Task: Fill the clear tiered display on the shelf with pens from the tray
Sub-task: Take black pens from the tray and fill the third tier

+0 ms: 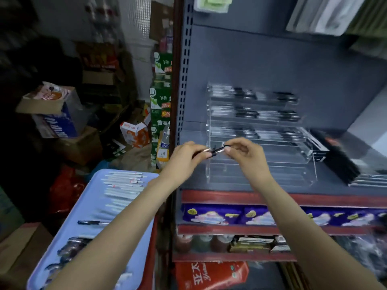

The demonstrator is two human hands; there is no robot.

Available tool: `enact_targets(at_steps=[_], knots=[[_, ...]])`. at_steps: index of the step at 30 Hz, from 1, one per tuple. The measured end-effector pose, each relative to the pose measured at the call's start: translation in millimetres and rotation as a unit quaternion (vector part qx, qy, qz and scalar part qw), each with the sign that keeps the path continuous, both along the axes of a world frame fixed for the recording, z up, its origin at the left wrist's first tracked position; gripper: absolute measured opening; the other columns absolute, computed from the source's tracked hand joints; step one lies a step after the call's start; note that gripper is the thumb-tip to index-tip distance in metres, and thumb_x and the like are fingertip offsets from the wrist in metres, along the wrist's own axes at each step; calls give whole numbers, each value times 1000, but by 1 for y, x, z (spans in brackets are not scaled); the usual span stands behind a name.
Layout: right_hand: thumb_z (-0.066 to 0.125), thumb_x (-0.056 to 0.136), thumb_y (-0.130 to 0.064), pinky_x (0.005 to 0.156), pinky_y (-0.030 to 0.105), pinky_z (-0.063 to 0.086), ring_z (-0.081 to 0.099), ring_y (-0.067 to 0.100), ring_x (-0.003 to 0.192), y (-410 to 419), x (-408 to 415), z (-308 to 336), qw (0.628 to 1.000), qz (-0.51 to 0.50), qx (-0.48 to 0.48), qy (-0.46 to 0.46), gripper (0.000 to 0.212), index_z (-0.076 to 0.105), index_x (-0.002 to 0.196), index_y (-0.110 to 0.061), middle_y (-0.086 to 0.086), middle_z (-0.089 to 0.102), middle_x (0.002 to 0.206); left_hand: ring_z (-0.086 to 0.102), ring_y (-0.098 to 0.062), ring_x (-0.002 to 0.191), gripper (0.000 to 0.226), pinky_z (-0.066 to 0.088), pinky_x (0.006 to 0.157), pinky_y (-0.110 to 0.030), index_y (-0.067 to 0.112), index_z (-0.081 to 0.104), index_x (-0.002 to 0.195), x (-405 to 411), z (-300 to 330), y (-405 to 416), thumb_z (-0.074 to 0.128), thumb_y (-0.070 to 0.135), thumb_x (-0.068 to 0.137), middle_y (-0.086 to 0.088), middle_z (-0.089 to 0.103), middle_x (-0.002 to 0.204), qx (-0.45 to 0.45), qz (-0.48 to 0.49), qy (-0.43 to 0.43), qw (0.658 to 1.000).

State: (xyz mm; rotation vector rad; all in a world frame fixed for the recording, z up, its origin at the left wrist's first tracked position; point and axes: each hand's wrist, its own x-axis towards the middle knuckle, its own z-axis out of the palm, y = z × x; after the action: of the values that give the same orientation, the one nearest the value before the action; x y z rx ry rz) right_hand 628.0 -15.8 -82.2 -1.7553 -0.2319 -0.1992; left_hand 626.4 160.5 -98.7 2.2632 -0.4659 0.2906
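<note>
Both hands meet in front of the display [259,143], a clear tiered rack on the grey shelf [272,186]. The left hand [186,158] pinches one end of a dark pen [216,151] between thumb and fingertips; the right hand [245,152] pinches the other end, fingers curled. The pen lies nearly level, just before the display's left edge at its fourth tier from the top.

The display's upper three tiers hold black-and-clear pens lying flat; its lower tiers look bare, though the plastic blurs the view. Right of the display, on the same shelf, lies a black bundle [339,160].

Left of and below the display sits the tray [92,197], pale blue, with a row of white pens [123,186], one dark pen apart, and a dark heap nearer the camera.

Below the display, the next shelf carries purple packs [230,215]; their print is too blurred to read. Lower still, a red bag [211,275] shows white Chinese characters, seemingly "亚太". Left of the display, stacked green cartons [161,105] bear Chinese writing I cannot make out.
</note>
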Motion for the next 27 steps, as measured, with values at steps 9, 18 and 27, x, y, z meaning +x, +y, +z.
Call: enact_targets(at_steps=[9, 18, 27], knots=[[61, 87, -5, 81, 25, 51, 64, 13, 77, -81, 69, 20, 983, -174, 61, -20, 16, 61, 80, -19, -2, 65, 77, 40, -13, 90, 44, 24, 80, -8, 6, 35, 141, 40, 34, -42, 39, 5, 97, -4, 35, 98, 14, 75, -23, 997], [66, 84, -8, 77, 23, 44, 59, 13, 79, -88, 114, 26, 972, -146, -182, -12, 3, 66, 86, -10, 2, 64, 81, 58, -9, 84, 13, 37, 71, 3, 15, 64, 98, 71, 48, -52, 62, 9, 87, 2, 62, 93, -32, 101, -63, 992], [68, 83, -6, 76, 35, 55, 62, 18, 70, -92, 135, 15, 912, -115, -387, -71, 3, 71, 83, -7, 6, 66, 80, 52, 6, 79, 16, 34, 74, 6, 15, 70, 99, 79, 43, -54, 65, 10, 85, 8, 56, 88, -10, 84, -63, 994]])
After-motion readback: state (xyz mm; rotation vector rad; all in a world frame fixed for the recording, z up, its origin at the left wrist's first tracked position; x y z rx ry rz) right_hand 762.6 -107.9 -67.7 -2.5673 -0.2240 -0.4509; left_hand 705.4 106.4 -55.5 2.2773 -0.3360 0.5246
